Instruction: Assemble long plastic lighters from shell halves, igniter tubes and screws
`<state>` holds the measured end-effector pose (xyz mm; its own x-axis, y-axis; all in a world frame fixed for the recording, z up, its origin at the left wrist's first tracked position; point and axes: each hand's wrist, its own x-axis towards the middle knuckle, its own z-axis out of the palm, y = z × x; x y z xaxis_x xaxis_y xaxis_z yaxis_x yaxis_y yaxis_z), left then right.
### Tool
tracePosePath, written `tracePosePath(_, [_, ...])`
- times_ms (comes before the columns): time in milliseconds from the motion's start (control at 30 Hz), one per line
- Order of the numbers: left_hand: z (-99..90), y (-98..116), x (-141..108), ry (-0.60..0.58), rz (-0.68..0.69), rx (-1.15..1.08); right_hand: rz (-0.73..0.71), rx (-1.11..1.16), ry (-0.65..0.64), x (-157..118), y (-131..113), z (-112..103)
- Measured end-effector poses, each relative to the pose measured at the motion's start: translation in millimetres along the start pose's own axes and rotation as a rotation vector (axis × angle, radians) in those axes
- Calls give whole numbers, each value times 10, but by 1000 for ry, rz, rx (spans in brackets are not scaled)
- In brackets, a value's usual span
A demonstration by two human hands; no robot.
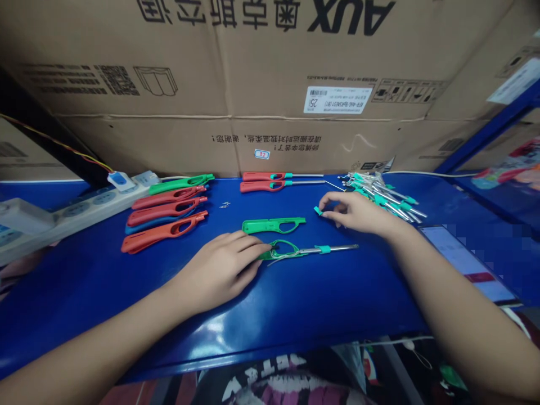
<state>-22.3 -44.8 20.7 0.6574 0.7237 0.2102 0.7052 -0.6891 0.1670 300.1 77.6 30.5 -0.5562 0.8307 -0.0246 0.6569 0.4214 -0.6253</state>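
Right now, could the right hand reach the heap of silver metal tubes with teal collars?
Likely yes: the heap lies just beyond the right hand, nothing between, but its fingers seem to pinch a small teal piece.

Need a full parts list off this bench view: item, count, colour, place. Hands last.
cardboard: brown, behind tabletop
tabletop: 1, blue
power strip: 1, white, left
handle shells: 5 visible, green, red/orange, partly hidden blue, left
metal bits: several, silvery, right of those
red lighters: 2, metal rods, back centre
rod heap: uncountable, silver/teal, back right
empty half-shell: 1, green, centre
wired half-shell: 1, green, rod attached, at left fingers
teal piece: 1, in right fingers
flat-screen device: 1, lit, right
clothing: dark, printed, below table edge
left hand: 1, centre
right hand: 1, right of centre
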Motion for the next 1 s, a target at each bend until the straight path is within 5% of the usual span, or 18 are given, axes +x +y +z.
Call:
tracePosePath(233, [-5,-1,13,3,1,2,103,149,84,39,63,34])
tracePosePath(333, [-2,4,10,-1,-4,5,142,-5,158,57,135,0])
tracePosePath(533, [-14,9,1,8,-2,-10,21,-441,113,-6,239,-127])
tracePosePath(833, [74,-46,32,4,-46,-221,-102,-485,145,64,276,-53])
tracePosePath(1000, [107,-49,40,2,-100,-349,-155,-312,194,-17,11,-12])
